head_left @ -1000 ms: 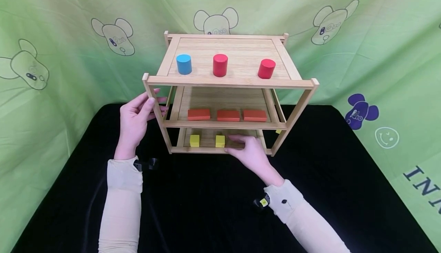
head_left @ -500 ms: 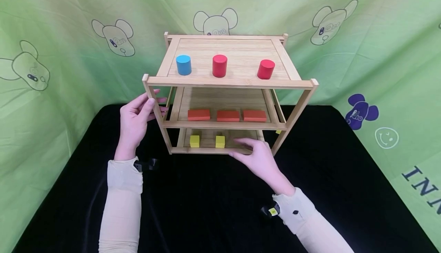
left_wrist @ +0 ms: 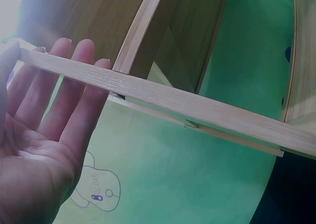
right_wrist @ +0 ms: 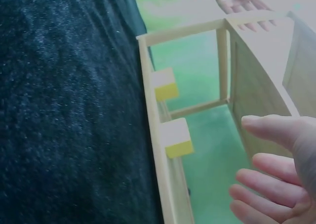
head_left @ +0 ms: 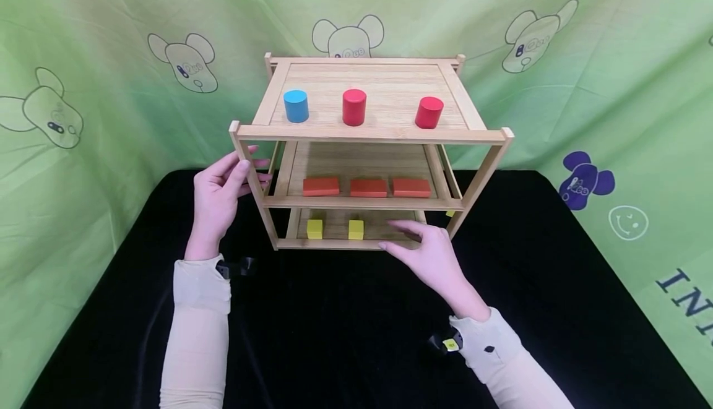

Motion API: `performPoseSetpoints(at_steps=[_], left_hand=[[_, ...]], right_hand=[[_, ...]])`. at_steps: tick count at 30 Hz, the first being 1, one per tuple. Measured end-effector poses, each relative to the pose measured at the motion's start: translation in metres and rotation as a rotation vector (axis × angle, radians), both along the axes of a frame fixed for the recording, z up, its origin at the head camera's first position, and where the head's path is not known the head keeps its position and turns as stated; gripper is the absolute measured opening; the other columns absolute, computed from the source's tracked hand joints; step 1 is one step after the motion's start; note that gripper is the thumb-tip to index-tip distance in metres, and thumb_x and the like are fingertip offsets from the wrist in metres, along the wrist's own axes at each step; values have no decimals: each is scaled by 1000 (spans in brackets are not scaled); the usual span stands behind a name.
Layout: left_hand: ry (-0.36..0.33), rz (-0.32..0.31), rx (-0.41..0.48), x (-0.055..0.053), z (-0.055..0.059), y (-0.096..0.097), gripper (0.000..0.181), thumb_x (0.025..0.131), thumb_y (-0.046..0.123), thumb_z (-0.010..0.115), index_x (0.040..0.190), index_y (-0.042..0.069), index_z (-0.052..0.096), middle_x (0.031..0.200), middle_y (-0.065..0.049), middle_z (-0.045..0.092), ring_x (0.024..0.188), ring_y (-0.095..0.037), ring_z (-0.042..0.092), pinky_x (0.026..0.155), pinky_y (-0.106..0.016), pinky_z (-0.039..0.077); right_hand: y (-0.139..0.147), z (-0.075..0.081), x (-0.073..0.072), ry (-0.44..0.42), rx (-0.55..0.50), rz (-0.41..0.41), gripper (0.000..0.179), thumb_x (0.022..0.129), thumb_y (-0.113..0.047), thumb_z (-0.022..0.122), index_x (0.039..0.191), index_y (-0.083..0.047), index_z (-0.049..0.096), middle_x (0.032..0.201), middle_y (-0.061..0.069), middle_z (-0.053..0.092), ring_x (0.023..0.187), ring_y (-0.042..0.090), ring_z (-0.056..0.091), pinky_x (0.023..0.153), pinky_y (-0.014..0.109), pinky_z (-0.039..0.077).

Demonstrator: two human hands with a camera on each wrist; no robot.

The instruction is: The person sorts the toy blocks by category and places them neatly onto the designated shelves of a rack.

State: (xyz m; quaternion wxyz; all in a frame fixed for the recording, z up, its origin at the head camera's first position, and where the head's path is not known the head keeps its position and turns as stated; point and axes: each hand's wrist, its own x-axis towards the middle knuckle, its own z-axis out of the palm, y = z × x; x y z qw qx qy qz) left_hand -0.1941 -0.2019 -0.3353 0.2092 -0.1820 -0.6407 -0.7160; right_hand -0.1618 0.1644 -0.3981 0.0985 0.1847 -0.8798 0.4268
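Observation:
A three-tier wooden shelf [head_left: 362, 133] stands ahead of me. My left hand [head_left: 216, 202] holds its front left post [left_wrist: 163, 90], thumb in front and fingers passing behind. My right hand [head_left: 431, 257] is at the bottom tier, right of the yellow cubes, with thumb and fingers apart and nothing between them. One yellow cube [head_left: 314, 229] sits at the left of that tier, and another yellow cube [head_left: 356, 229] near its middle. In the right wrist view, both yellow cubes stand along the front rail [right_wrist: 157, 184], left of my fingers.
A blue cylinder [head_left: 296, 106], a taller red cylinder [head_left: 354, 107] and a shorter red cylinder [head_left: 429, 112] stand on the top tier. Three red blocks [head_left: 368, 188] lie in a row on the middle tier. Black cloth [head_left: 334, 322] covers the table, with a green printed curtain [head_left: 111, 118] behind.
My right hand has drawn right and slightly back from beside the middle yellow cube, its thumb and fingers staying apart. The left hand stays at the post; the cubes have not moved.

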Motion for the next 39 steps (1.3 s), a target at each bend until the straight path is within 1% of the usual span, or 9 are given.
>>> performPoseSetpoints(at_steps=[2, 7, 13, 18, 24, 27, 32, 37, 39], left_hand=[[1, 0, -1, 0, 0, 0, 29, 104, 15, 60, 127, 0, 69, 105, -21, 74, 85, -27, 75, 80, -38, 61], [3, 1, -5, 0, 1, 0, 32, 104, 14, 60, 128, -6, 67, 105, -19, 74, 85, -27, 75, 80, -39, 61], [3, 2, -5, 0, 1, 0, 30, 104, 14, 60, 128, -4, 68, 103, -15, 75, 84, -27, 75, 80, -39, 61], [3, 2, -4, 0, 0, 0, 28, 104, 14, 60, 127, 0, 69, 103, -18, 75, 84, -27, 75, 80, -38, 61], [0, 9, -5, 0, 1, 0, 29, 105, 13, 59, 128, -3, 68, 103, -19, 75, 83, -28, 75, 79, -40, 61], [1, 6, -4, 0, 0, 0, 31, 105, 13, 59, 128, -6, 66, 103, -18, 75, 84, -27, 75, 79, -40, 61], [1, -4, 1, 0, 0, -1, 36, 105, 14, 60, 129, -12, 62, 104, -20, 74, 84, -25, 75, 80, -39, 61], [2, 4, -5, 0, 0, 0, 35, 105, 14, 59, 129, -11, 63, 105, -29, 71, 83, -26, 75, 81, -43, 61], [2, 6, -5, 0, 0, 0, 34, 105, 14, 59, 129, -9, 64, 105, -28, 71, 83, -26, 75, 80, -42, 61]], right_hand=[[2, 3, 1, -9, -4, -7, 43, 85, -31, 86, 120, -8, 75, 115, 11, 73, 108, 30, 69, 92, 50, 56], [7, 10, 3, -4, -21, -22, 41, 85, -33, 86, 119, -12, 76, 114, 6, 74, 107, 29, 70, 91, 49, 57], [12, 21, 7, 47, -37, -43, 38, 84, -28, 87, 117, -13, 77, 112, 1, 75, 105, 26, 71, 88, 44, 58], [16, 33, 12, 92, -28, -66, 38, 82, -27, 89, 116, -17, 78, 110, -4, 75, 103, 19, 71, 86, 33, 58], [19, 44, 19, 110, -44, -79, 37, 80, -25, 90, 115, -19, 79, 107, -7, 76, 98, 12, 71, 81, 16, 54], [21, 52, 24, 110, -83, -83, 37, 80, -23, 91, 115, -21, 79, 107, -6, 76, 96, 8, 71, 78, 14, 54], [25, 65, 31, 109, -140, -92, 38, 79, -19, 91, 116, -20, 79, 109, -6, 75, 100, 6, 70, 81, 15, 53], [32, 75, 35, 100, -194, -115, 38, 80, -15, 90, 116, -18, 79, 109, -1, 76, 100, 8, 70, 82, 17, 55], [35, 78, 37, 97, -207, -128, 38, 80, -14, 90, 116, -18, 79, 110, 0, 76, 101, 10, 70, 84, 17, 54]])
